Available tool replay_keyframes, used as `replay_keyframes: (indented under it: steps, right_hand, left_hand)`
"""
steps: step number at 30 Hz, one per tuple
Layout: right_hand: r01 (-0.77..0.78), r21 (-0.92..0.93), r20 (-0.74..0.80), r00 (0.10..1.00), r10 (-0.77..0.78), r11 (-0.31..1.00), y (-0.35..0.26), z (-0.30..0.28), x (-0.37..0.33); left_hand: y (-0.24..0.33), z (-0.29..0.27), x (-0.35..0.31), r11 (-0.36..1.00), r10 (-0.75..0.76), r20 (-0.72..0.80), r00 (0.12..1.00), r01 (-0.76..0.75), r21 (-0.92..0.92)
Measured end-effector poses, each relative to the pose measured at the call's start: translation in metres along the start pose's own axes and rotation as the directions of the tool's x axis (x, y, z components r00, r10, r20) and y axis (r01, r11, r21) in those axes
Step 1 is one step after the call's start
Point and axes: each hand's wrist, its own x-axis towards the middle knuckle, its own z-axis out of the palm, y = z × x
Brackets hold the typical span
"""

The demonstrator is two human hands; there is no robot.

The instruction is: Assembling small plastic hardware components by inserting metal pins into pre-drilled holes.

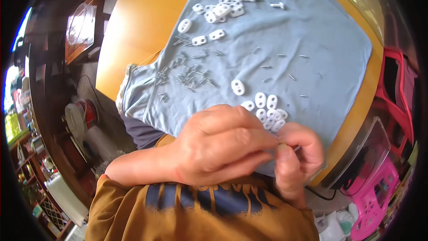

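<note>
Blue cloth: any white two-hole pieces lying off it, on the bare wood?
No: every white two-hole piece in view lies on the blue cloth, in a far pile and a near cluster, with none on the bare wooden table.

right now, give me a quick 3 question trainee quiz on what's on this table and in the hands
1. True or false: the blue cloth covers the whole wooden table.
2. Which lie in a loose pile near the cloth's left edge? A) small metal pins B) coins C) buttons
3. Where do the left hand and right hand meet?

Key
1. False; bare wood shows on the left.
2. A
3. Over the cloth's near edge, just below a cluster of white two-hole pieces, fingertips pinched together on something too small to tell.
</note>
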Motion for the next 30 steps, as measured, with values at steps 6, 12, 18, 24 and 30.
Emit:
replay_keyframes:
  steps: [6,12,18,24,30]
  right_hand:
    - [-0.016,0.024,-0.104,0.994,0.018,1.0,-0.005,0.011,-0.009]
    - [0.067,-0.017,-0.123,0.99,-0.068,0.998,0.006,0.01,-0.016]
    - [0.102,0.085,-0.073,0.993,-0.096,0.991,0.007,0.014,-0.011]
    - [-0.019,0.166,0.016,1.0,0.017,0.986,0.001,0.012,-0.014]
    - [-0.21,0.337,0.035,0.977,0.211,0.918,-0.008,0.005,-0.017]
  left_hand:
    - [-0.016,0.015,-0.011,0.971,0.227,-0.159,0.961,-0.211,0.115]
    - [-0.015,0.009,-0.018,0.933,0.333,-0.115,0.936,-0.309,0.187]
    - [-0.016,0.011,-0.018,0.898,0.409,-0.123,0.904,-0.374,0.233]
    - [-0.014,0.009,-0.021,0.89,0.421,-0.129,0.898,-0.382,0.247]
    - [-0.006,0.015,-0.015,0.939,0.332,-0.222,0.917,-0.344,-0.014]
